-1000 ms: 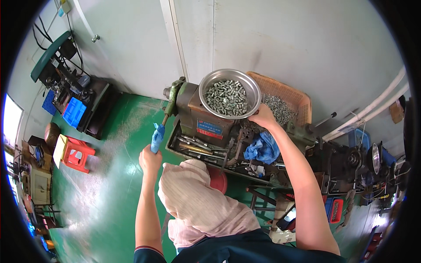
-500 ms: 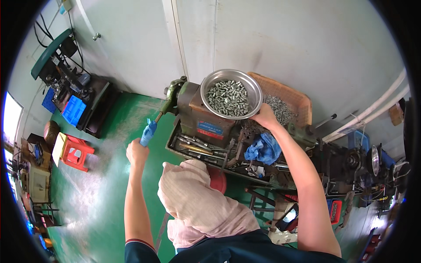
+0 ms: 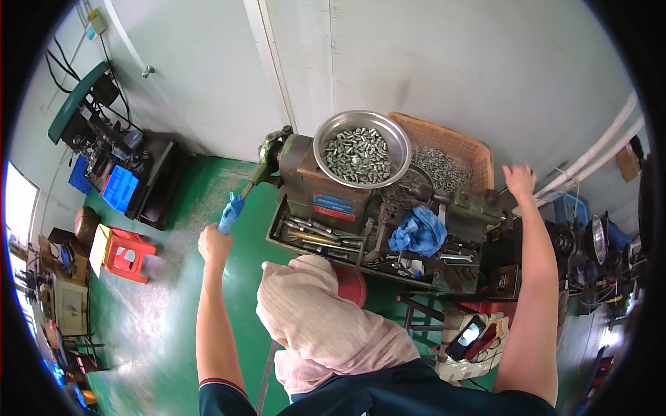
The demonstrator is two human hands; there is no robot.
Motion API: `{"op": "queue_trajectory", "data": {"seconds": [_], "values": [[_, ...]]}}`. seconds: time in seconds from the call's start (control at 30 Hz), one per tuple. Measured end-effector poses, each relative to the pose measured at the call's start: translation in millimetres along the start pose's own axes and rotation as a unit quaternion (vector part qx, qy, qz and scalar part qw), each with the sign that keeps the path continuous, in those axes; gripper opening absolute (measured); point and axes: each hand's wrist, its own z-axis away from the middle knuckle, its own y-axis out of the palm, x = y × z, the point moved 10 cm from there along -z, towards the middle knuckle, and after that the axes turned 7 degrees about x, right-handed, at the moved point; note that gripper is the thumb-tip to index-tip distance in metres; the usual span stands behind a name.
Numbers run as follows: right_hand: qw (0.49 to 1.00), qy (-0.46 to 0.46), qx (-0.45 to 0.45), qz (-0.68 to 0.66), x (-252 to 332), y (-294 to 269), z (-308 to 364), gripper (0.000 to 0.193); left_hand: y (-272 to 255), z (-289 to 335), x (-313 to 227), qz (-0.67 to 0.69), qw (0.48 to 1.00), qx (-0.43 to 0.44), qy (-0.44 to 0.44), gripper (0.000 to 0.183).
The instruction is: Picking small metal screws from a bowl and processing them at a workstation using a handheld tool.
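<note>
Left hand (image 3: pixel 214 243) grips blue lever handle (image 3: pixel 231 213); right hand (image 3: pixel 519 180) raised.

You have just one view, from your head, looking steeply down over your chest at the green floor (image 3: pixel 159 326) and the machine (image 3: pixel 361 208) ahead, close enough to reach. Your forearms enter from the lower edge (the fisheye bends the wall (image 3: pixel 451 62) and darkens the corners), so there is no second view to overlap.
</note>
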Motion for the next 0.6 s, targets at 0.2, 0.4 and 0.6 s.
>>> {"op": "queue_trajectory", "data": {"seconds": [0.2, 0.4, 0.6], "values": [[0.990, -0.062, -0.110, -0.063, -56.1, -10.0, 85.4, 0.037, -1.7, 1.9, 2.2, 0.013, 1.000, -0.008, 0.011, 0.019], [0.997, -0.023, -0.025, -0.076, -68.1, -17.3, 132.7, 0.050, -1.5, 1.3, 4.3, 0.012, 1.000, -0.011, 0.012, 0.017], [0.996, -0.024, -0.065, -0.057, -62.8, -24.0, 148.8, 0.054, -2.6, 3.0, 0.5, 0.012, 1.000, -0.013, 0.018, 0.015]]}}
